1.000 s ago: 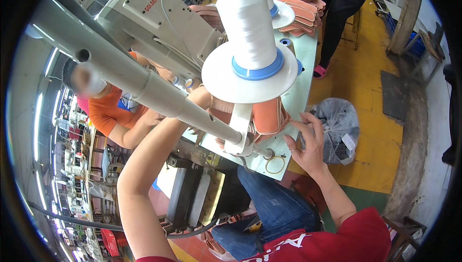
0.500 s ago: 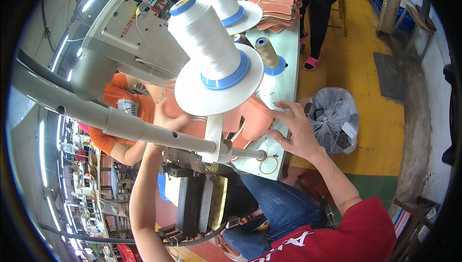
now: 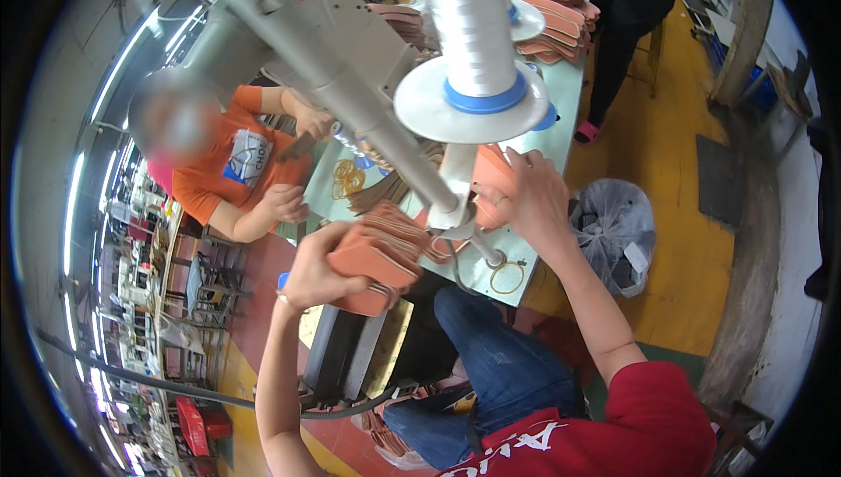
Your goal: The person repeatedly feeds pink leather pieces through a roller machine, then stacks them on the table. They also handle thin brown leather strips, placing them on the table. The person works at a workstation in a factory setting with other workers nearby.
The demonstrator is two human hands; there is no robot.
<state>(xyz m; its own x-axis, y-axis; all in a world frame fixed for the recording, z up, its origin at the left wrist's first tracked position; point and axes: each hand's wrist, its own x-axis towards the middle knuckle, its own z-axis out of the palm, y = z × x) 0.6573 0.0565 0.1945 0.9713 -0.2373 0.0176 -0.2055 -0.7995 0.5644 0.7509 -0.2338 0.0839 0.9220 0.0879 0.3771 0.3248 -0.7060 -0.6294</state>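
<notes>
My left hand [image 3: 320, 275] grips a thick stack of salmon-coloured leather pieces [image 3: 377, 254], held at the table's near edge beside a grey metal post. The pieces fan slightly apart along the top. My right hand [image 3: 539, 201] is closed on more salmon leather pieces [image 3: 492, 175] lying on the table, its thumb and fingers bent round their right side. Part of those pieces is hidden behind the thread stand. A large cone of white thread [image 3: 477, 35] stands on a white disc [image 3: 420, 109] above and between my hands.
A person in an orange shirt [image 3: 280, 157] works across the table at the left. Further salmon pieces [image 3: 552, 17] are piled at the table's far end. A knotted clear plastic bag [image 3: 613, 232] stands on the floor at right. A yellowish ring [image 3: 508, 277] lies near the table corner.
My left hand has come out from behind the stand, toward me, with the leather stack in it. My right hand has closed on the pieces beside it. The whole view has shifted.
</notes>
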